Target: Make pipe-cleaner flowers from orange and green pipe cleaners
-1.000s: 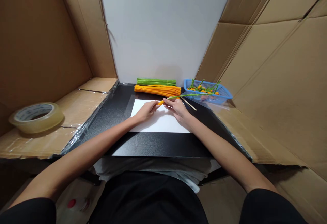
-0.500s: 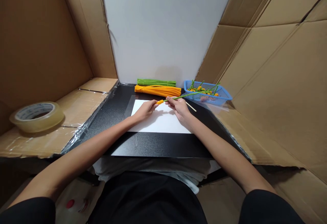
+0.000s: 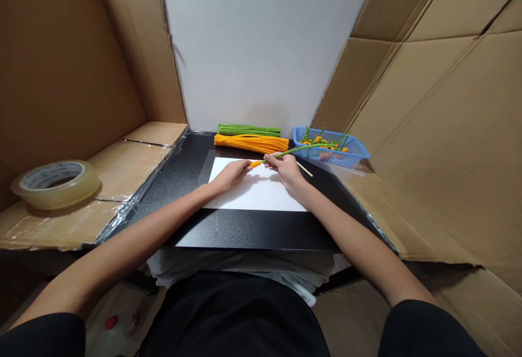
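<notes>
Above a white sheet (image 3: 253,194), my left hand (image 3: 232,174) pinches the left end of a coiled orange pipe cleaner (image 3: 255,164). A green pipe cleaner (image 3: 299,148) runs out of this coil to the right. My right hand (image 3: 286,170) is closed on the green pipe cleaner close to the coil, its thumb and fingertips together. The green free end reaches over the basket. A thin pale stick (image 3: 304,169) shows just beyond the right hand; its other end is hidden by that hand.
Bundles of green pipe cleaners (image 3: 248,129) and orange pipe cleaners (image 3: 253,143) lie at the back of the black table (image 3: 228,229). A blue basket (image 3: 359,153) holds several orange-and-green pieces. A tape roll (image 3: 57,183) lies on cardboard at left. Cardboard walls rise on both sides.
Both hands stay almost where they were, still gripping the same piece. The whole view has shifted very slightly.
</notes>
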Demonstrator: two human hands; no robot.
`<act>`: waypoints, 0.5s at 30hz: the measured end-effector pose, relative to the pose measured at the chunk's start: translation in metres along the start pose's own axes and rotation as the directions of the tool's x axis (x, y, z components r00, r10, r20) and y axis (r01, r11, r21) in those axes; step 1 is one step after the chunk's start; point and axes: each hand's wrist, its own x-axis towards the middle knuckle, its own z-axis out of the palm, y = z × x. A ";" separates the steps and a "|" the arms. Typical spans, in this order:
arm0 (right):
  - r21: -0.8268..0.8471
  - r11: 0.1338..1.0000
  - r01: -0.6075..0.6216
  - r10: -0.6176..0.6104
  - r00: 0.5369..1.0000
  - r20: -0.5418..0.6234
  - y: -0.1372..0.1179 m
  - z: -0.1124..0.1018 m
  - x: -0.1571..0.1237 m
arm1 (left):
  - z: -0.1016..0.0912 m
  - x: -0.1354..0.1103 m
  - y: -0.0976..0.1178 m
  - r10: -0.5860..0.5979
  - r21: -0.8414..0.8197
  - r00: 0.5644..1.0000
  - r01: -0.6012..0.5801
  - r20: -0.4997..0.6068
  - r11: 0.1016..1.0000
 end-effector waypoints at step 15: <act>-0.064 0.998 0.028 -0.023 0.997 0.074 0.003 0.002 -0.004 | 0.002 -0.002 -0.003 0.052 0.004 0.998 -0.053 0.018 0.999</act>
